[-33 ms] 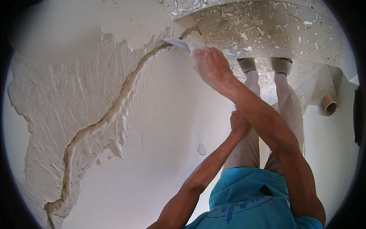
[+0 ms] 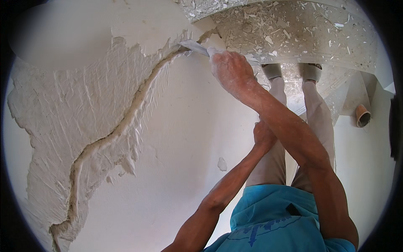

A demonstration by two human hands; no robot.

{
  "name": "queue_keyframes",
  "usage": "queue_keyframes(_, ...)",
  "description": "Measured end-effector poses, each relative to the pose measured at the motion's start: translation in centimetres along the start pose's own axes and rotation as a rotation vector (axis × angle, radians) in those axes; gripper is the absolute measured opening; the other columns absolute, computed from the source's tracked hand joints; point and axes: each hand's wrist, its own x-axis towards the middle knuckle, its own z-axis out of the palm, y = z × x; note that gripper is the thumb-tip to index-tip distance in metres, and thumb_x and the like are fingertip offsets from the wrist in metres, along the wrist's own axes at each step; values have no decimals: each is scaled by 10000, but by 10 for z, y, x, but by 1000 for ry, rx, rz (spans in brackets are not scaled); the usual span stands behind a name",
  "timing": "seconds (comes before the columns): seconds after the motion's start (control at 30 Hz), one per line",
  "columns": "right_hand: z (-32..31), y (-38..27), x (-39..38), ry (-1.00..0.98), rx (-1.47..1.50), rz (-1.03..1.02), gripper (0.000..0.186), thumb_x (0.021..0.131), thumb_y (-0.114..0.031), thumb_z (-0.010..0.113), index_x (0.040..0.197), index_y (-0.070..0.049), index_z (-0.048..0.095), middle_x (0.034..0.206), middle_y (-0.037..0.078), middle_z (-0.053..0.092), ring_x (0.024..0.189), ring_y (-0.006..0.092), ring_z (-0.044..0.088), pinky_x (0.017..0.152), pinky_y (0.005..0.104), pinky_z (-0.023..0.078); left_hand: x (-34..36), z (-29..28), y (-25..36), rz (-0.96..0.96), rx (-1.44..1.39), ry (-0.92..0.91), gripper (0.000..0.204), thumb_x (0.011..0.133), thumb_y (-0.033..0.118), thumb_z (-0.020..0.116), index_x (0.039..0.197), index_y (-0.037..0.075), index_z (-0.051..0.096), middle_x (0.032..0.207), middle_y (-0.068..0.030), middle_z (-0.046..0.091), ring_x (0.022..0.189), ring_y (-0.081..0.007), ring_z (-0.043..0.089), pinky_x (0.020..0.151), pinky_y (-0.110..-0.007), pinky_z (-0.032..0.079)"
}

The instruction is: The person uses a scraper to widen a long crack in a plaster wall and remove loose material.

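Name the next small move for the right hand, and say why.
Probably a short scrape along the crack: the right hand grips the flat-bladed tool, its blade lies at the crack's upper stretch, and the wall coating looks ragged beside it.

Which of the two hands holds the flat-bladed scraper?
The right hand, dusted white, holds the scraper; the left hand is lower in the picture, partly hidden by the right forearm.

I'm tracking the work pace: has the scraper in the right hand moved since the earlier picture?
No: the scraper shows no visible shift; its tip sits at the same spot along the crack.
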Motion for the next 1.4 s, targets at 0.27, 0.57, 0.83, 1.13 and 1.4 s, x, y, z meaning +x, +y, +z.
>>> queue_keyframes(0.27, -7, 0, 1, 26, -57, 2, 171, 902, -90, 536, 895, -5, 685, 841, 175, 698, 803, 335, 716, 679, 432, 595, 6, -3, 3, -24, -94, 0, 438, 891, 280, 602, 1241, 19, 571, 1221, -236, 610, 1058, -421, 607, 875, -490, 484)
queue_keyframes(0.57, -11, -10, 17, -70, 84, 96, 186, 921, -92, 527, 958, -5, 687, 977, 171, 700, 960, 329, 694, 816, 444, 577, -2, 37, -41, 28, -271, -59, 575, 915, 444, 626, 1331, 62, 519, 1364, -105, 559, 1257, -297, 517, 1013, -420, 437)
queue_keyframes(0.83, -3, -8, 7, -25, 77, -26, 186, 917, -96, 507, 885, 14, 654, 899, 204, 692, 872, 354, 696, 764, 465, 567, -4, 10, -9, 15, -122, -109, 506, 872, 379, 656, 1265, 68, 583, 1254, -145, 632, 1169, -352, 569, 964, -445, 451)
queue_keyframes(1.13, 4, -4, 21, 111, 103, 11, 188, 914, -91, 507, 879, 20, 654, 866, 216, 691, 837, 363, 704, 730, 468, 574, -8, 2, 6, 10, -224, -80, 447, 885, 348, 633, 1222, 56, 598, 1175, -164, 665, 1080, -365, 610, 900, -463, 474)
queue_keyframes(1.4, -1, -12, 12, -16, 70, 16, 162, 899, -53, 520, 865, 8, 666, 900, 218, 697, 879, 379, 696, 768, 489, 565, -13, 21, -12, 71, -173, 14, 333, 887, 265, 615, 1135, 43, 638, 1067, -185, 682, 979, -384, 633, 846, -476, 486)
